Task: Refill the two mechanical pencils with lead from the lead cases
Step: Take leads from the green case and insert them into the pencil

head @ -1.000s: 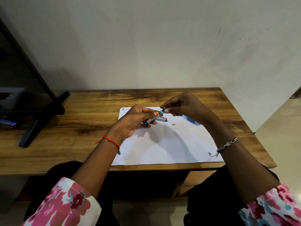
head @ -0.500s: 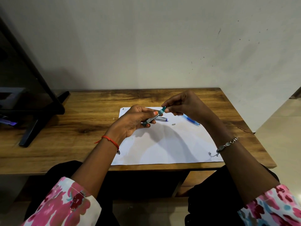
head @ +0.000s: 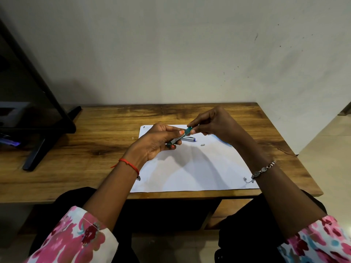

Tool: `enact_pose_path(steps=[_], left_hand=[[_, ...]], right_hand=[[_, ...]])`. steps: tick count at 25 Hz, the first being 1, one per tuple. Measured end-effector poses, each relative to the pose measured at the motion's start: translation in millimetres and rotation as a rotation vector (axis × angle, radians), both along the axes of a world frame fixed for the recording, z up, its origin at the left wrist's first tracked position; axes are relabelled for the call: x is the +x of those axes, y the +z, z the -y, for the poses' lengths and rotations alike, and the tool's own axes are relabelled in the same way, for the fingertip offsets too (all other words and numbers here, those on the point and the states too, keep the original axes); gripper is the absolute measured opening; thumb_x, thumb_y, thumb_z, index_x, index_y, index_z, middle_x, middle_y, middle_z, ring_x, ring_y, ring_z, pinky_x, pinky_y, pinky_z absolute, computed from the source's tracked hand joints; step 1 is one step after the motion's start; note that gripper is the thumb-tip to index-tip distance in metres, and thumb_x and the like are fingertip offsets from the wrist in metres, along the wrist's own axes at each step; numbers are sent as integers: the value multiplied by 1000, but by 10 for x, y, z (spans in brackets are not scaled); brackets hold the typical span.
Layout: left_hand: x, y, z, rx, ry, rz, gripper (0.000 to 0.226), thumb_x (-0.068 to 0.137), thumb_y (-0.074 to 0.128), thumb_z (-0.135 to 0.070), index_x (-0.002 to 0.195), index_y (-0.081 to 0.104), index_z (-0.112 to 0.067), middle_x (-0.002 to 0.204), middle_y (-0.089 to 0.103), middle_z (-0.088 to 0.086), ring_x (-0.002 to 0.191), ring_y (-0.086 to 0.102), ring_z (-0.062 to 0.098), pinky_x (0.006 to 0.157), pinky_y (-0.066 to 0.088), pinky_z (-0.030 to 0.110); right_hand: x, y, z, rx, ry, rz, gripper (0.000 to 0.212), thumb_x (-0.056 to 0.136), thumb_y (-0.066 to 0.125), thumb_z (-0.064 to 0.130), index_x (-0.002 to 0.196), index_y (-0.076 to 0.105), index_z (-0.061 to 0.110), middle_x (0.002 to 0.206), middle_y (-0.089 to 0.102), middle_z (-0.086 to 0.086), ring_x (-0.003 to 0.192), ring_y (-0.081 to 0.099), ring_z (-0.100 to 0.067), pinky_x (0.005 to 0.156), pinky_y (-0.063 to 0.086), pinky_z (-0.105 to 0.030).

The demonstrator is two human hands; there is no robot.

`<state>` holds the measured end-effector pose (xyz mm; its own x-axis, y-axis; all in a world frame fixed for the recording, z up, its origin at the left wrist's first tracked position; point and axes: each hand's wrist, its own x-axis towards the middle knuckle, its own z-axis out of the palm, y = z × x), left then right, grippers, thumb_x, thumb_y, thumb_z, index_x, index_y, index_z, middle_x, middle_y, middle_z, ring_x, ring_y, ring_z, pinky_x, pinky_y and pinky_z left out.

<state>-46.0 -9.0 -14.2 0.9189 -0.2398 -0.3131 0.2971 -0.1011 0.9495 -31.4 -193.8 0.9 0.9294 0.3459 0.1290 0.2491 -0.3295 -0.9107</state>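
The left hand (head: 155, 143) is curled around a slim green item (head: 179, 137), most likely a lead case, though it could be a pencil; its fingers are wrapped over the lower part while the teal top end sticks out toward the other hand. The right hand (head: 214, 123) pinches that teal end between thumb and fingertips, apparently working the cap. Both are raised above the white paper (head: 199, 171), not resting on it. Just under and beyond the left hand's fingertips lies a silver-grey pencil (head: 187, 138), and a tiny pale piece (head: 202, 144), perhaps a cap or eraser, sits just below the right hand. A blue item (head: 224, 142) pokes out from under the right wrist; what it is I cannot tell. The risk, as I judge it: if the cap gives suddenly with the case tilted, thin leads could spill, snap or roll off the wooden desk (head: 95, 149). The loose small piece could also be brushed away by a wrist.
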Motion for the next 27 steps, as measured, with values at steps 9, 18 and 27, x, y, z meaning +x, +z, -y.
enact_pose_path(steps=[9,18,27], left_hand=[[44,31,-98,44,40,68,14,80,66,-24,88,72,-14,88,74,0,77,71,13,79,54,26],[80,-17,-121,100,24,162,7,82,65,-15,85,71,-13,69,73,-16,68,69,1,66,54,15],[102,-25,-15,99,-16,172,16,81,66,-13,96,71,-10,88,71,-6,71,68,0,66,52,14]], right_hand=[[-32,26,75,-236,37,22,19,64,82,12,79,76,21,79,68,-22,65,44,-24,62,33,-29],[-67,-82,-62,-565,108,-66,22,68,80,12,89,75,5,60,59,16,55,48,-2,48,34,-4],[-28,-130,-53,242,-246,-315,12,79,69,8,85,71,-2,77,68,-11,51,47,-14,44,36,-20]])
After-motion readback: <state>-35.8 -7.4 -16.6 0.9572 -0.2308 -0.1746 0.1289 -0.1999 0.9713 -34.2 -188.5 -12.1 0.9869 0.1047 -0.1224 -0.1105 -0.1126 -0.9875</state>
